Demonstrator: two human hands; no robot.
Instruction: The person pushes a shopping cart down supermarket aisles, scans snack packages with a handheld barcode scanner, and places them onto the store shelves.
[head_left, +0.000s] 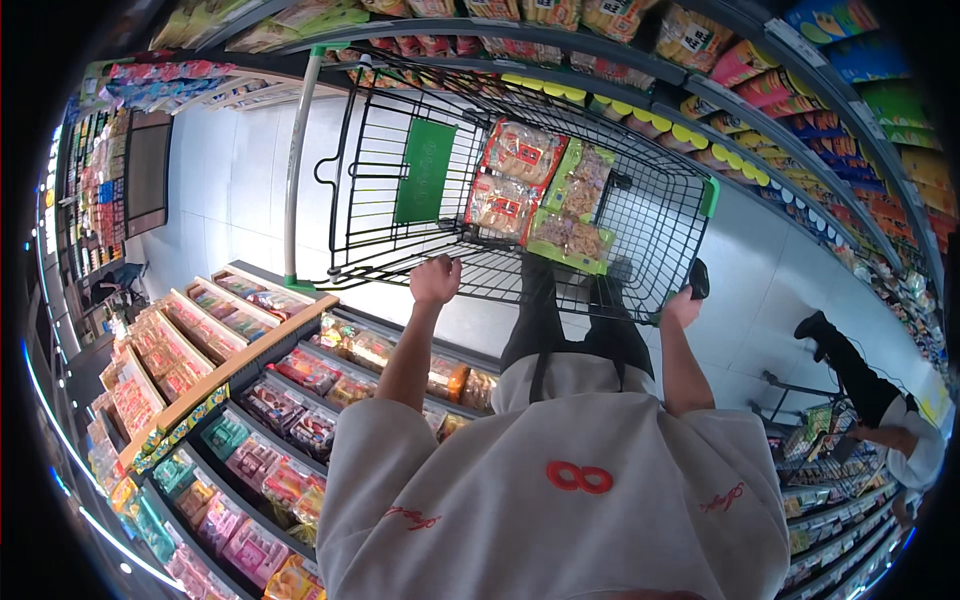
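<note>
A black wire shopping cart (480, 289) stands crosswise before me. Its grey handle bar (298, 161) is to the left. My left hand (435, 280) is closed over the cart's near side rim. At the front corner, my right hand (681, 307) grips the rim; a small black object (699, 279) shows by its fingers, and I cannot tell what it is. Inside the basket lie two red-edged clear bags of packaged snacks (523, 152) and two green-edged bags of snacks (571, 240). A green panel (425, 171) bearing writing hangs at the handle end.
Tall shelves of packaged snacks (697, 41) run along the cart's far side. Close on my left, a tiered display (225, 375) holds packaged foods. Light floor tiles (739, 262) extend to the right, where another person (874, 390) stands by a second cart (817, 435).
</note>
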